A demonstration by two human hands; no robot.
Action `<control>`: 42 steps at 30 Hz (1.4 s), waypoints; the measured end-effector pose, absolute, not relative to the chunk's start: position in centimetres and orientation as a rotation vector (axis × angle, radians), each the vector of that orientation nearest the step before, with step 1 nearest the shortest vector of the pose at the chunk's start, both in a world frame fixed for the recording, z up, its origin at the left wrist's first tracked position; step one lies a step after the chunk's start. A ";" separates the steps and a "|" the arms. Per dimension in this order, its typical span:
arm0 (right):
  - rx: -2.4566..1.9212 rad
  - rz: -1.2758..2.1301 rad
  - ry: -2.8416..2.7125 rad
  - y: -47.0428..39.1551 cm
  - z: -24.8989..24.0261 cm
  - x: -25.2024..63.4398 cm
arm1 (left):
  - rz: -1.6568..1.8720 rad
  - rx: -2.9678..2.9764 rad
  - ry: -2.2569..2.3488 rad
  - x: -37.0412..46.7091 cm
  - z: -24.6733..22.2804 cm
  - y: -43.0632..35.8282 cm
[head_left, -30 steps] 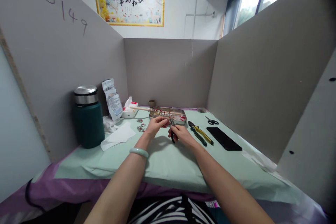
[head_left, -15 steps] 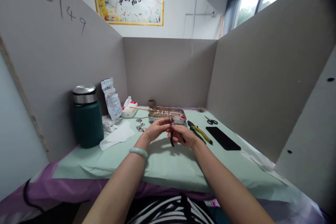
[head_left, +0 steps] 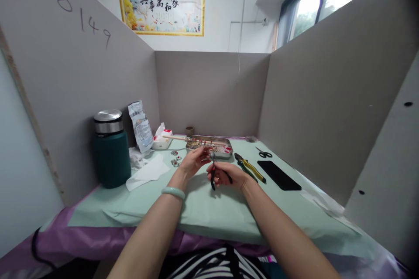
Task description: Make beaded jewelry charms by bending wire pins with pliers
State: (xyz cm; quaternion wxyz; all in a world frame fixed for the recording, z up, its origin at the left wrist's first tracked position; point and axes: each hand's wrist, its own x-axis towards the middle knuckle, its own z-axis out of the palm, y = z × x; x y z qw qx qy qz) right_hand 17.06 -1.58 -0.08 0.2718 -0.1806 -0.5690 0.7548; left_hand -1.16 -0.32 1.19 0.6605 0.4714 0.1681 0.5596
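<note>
My right hand [head_left: 229,175] is closed around small black-handled pliers [head_left: 213,176], whose metal tips point up and away. Just left of the tips, my left hand [head_left: 194,162] has its fingers pinched on something small, too tiny to make out. A metal tray [head_left: 225,153] with red and gold beads lies right behind both hands, and a thin wooden stick [head_left: 176,138] rests across it. Several small red-and-silver ornaments [head_left: 175,163] lie on the green cloth, left of my left hand.
Yellow-and-green pliers [head_left: 252,169], black scissors [head_left: 264,154] and a black phone [head_left: 279,175] lie on the right. At the left are a teal flask [head_left: 111,152], a silver pouch [head_left: 140,127], white paper [head_left: 149,172] and a tissue pack [head_left: 162,139]. Grey partitions [head_left: 209,91] surround the cloth.
My hands have moved slightly apart. The pliers' tips now show between them, and the pliers' handles are spread more visibly in my right hand. The whole view has shifted a little.
</note>
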 end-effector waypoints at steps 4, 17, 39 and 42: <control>-0.400 1.946 -1.455 -1.9 0.3 17.2 | 1.235 1.058 0.466 -1.2 1.1 -0.2; -0.755 1.127 -1.445 -0.9 -0.3 15.5 | 1.178 1.212 0.730 -0.1 0.6 -0.3; -0.749 1.174 -1.425 -1.1 -0.1 15.4 | 1.090 1.236 0.544 -0.3 1.2 -1.0; -0.766 1.219 -1.432 -0.8 -0.3 15.5 | 1.117 1.207 0.520 -0.5 1.3 -1.0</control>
